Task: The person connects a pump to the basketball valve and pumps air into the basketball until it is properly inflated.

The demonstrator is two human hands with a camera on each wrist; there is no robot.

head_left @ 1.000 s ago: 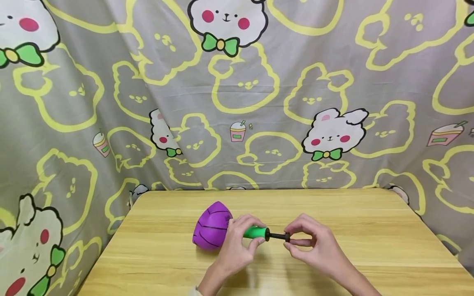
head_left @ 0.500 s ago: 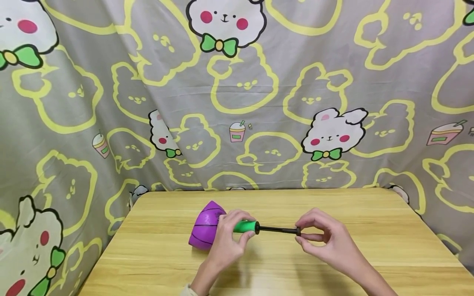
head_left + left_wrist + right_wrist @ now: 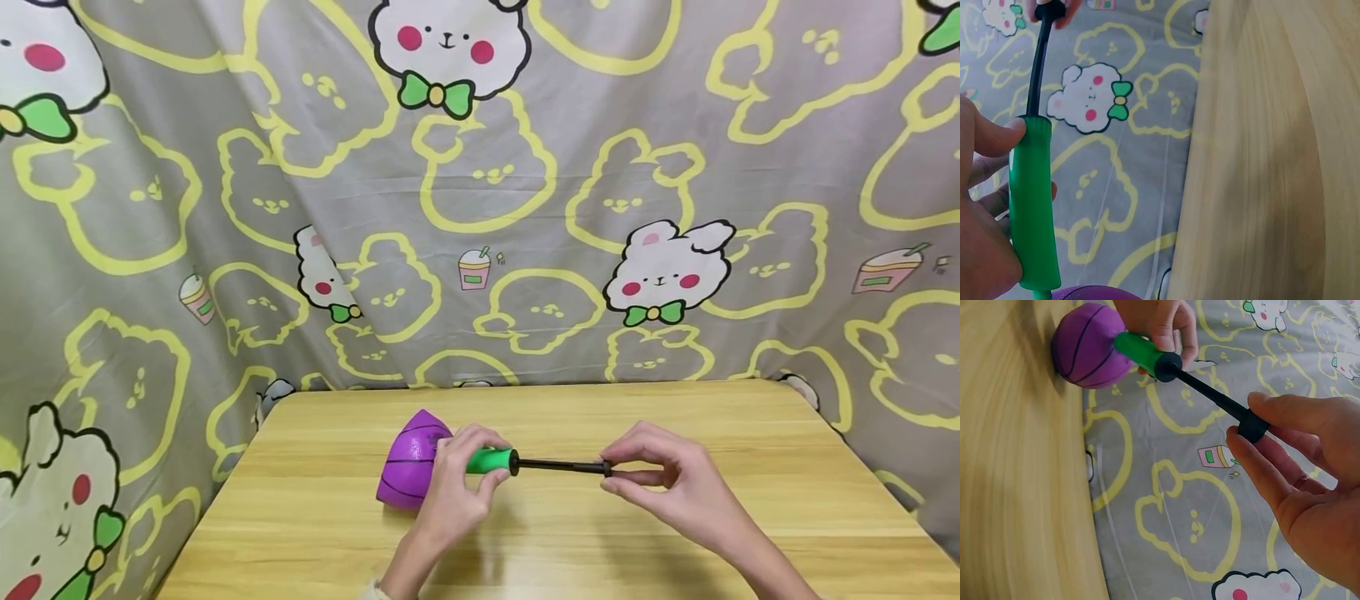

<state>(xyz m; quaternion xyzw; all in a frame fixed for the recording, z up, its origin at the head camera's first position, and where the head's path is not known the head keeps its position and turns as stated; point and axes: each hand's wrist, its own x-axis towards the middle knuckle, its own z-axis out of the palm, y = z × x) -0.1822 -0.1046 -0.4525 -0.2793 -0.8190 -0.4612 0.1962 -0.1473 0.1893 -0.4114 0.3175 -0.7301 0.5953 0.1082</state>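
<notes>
Purple ball (image 3: 405,475) sits lower left of centre in the head view; left hand (image 3: 459,483) grips the green pump barrel (image 3: 1036,206), right hand (image 3: 671,475) pinches the black handle (image 3: 1253,428); best stroke the rod (image 3: 558,465) straight.

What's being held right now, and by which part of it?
A green-and-black cylindrical hand pump: the left hand grips its green barrel; the right hand pinches the round black knob ending its rod.
</notes>
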